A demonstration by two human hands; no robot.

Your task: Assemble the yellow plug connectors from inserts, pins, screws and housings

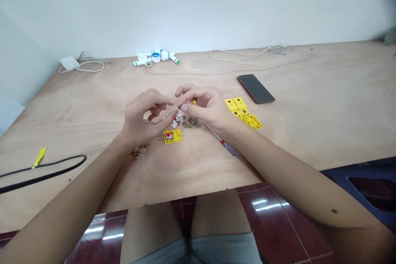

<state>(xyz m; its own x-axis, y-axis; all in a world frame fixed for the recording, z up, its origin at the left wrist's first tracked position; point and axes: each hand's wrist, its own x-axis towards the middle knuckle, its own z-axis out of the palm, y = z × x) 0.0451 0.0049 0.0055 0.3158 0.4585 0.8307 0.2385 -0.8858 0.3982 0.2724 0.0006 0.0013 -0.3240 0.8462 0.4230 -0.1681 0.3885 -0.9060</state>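
Legible text: none. Yellow tag (40, 157) on black cable (43, 178), near left: no wording readable. White adapter (69, 63), far left: no print or rating readable. Smartphone (256, 88), far right: screen dark, no characters. Open yellow plug housing (176, 136), near centre, and yellow covers (230, 104), right of it: any moulded lettering too small to read.

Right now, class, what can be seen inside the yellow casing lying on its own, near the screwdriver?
A round red part with small greyish pieces sits inside the yellow casing. Whatever lies beneath the red part is covered.
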